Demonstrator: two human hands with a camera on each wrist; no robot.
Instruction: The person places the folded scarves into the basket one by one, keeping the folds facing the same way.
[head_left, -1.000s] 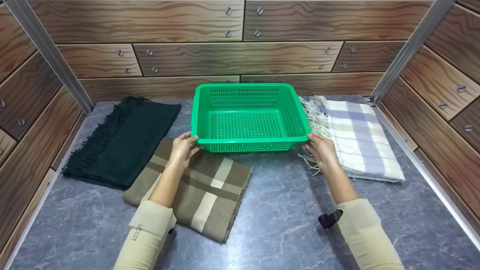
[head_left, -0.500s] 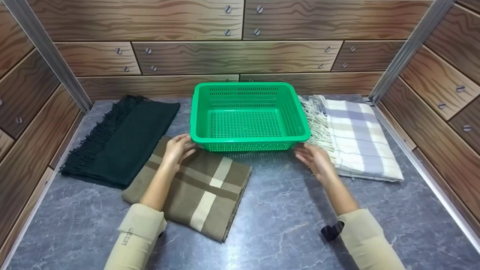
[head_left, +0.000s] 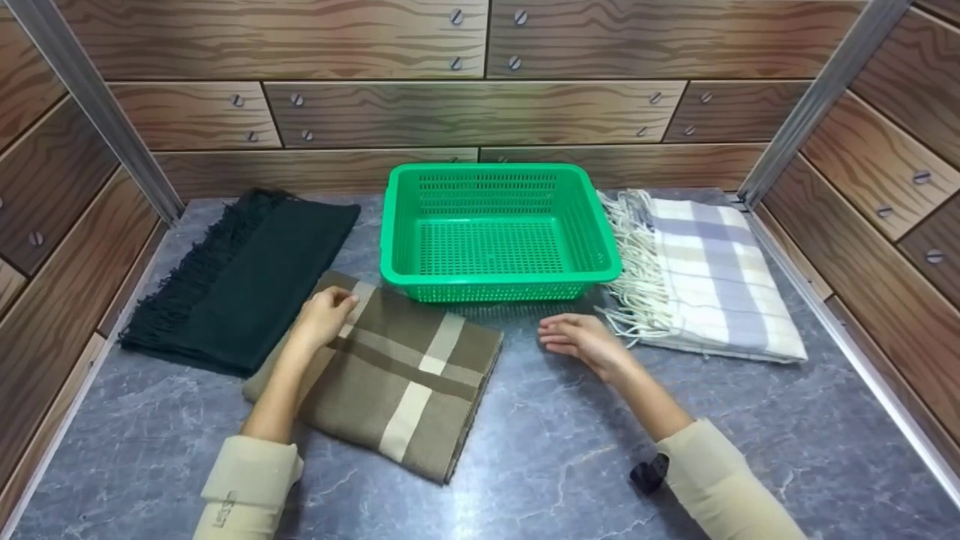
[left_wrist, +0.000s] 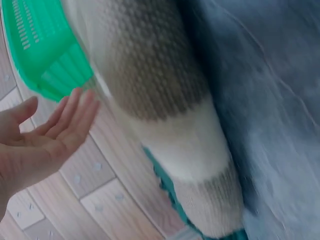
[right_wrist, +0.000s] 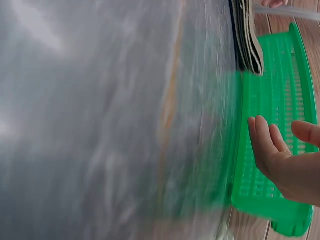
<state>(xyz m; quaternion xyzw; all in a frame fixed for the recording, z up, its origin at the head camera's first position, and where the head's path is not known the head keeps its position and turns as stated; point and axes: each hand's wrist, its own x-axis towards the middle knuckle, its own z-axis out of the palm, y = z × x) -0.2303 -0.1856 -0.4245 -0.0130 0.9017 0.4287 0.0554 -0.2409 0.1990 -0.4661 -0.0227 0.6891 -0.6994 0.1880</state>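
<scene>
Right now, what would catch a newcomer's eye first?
First, the bright green basket at the back of the table. Then a dark fringed cloth on its left and a pale checked cloth on its right. A brown striped cloth lies in front, near the left hand.

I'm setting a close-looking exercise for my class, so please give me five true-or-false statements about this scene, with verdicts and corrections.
1. The green basket stands between the dark scarf and the white checked scarf. True.
2. The brown scarf lies inside the basket. False: the brown scarf lies on the table.
3. The left hand is above the brown scarf. True.
4. The right hand grips the basket's rim. False: the right hand is apart from the basket and holds nothing.
5. The white checked scarf has no fringe. False: it has a pale fringe on the side nearest the basket.
</scene>
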